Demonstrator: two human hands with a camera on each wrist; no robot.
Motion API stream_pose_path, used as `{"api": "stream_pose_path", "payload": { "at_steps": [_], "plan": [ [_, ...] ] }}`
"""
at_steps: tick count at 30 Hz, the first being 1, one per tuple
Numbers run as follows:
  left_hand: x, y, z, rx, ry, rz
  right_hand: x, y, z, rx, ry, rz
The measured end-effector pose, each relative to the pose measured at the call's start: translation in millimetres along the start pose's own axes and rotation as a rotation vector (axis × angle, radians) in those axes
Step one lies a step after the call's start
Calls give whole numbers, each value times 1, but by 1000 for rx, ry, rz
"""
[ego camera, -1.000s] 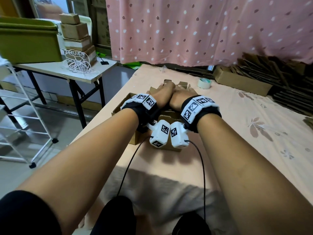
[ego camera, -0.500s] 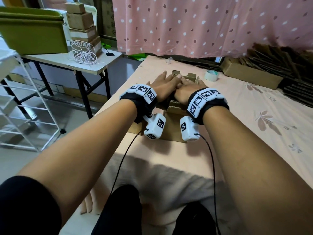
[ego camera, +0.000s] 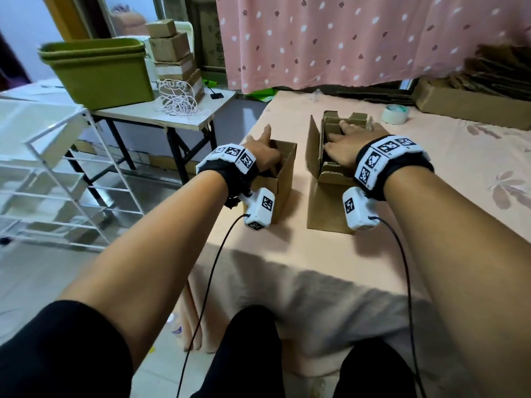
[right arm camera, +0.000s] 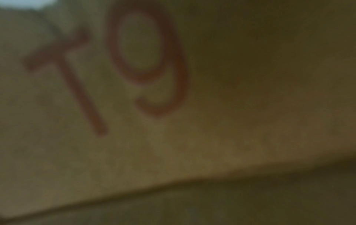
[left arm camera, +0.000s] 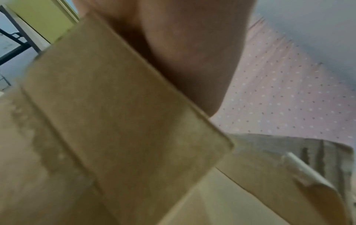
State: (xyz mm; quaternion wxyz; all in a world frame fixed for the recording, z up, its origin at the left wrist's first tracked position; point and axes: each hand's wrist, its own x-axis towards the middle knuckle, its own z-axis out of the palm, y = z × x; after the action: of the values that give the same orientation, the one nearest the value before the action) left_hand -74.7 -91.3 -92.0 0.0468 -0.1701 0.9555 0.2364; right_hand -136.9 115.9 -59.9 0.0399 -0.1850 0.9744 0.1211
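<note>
Two open boxes stand on the table [ego camera: 316, 254], the left box [ego camera: 284, 182] at 9 o'clock of the right box [ego camera: 324, 208], with a gap between them. Our left hand [ego camera: 263, 152] curls over the left box's rim and grips its wall, while our right hand [ego camera: 347, 145] lies with straight, spread fingers on the right box's dividers. A tape roll [ego camera: 394, 114] sits at 1 o'clock of the right box.

A blurred brown cardboard panel [right arm camera: 240, 137] fills nearly the whole close-up frame, bearing a hand-drawn red mark [right arm camera: 108, 68] that reads T9 in its upper left part, with a dark crease [right arm camera: 173, 186] running slantwise across the lower part and a small pale patch [right arm camera: 25, 3] at the top left corner
</note>
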Motion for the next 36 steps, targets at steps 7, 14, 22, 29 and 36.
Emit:
{"api": "stream_pose_path", "payload": {
  "at_steps": [7,14,22,29,36],
  "plan": [
    [0,3,-5,157,102,-6,-7,1,-2,28,-6,-8],
    [0,18,-33,157,223,64,-6,1,0,64,3,-14],
    [-25,59,-72,-35,399,197,1,4,1,81,2,-58],
    [-36,88,-104,-127,496,275,-18,6,-10,238,301,-75],
    [-56,125,-117,-141,502,380,-33,13,-39,622,518,-31]
  ]
}}
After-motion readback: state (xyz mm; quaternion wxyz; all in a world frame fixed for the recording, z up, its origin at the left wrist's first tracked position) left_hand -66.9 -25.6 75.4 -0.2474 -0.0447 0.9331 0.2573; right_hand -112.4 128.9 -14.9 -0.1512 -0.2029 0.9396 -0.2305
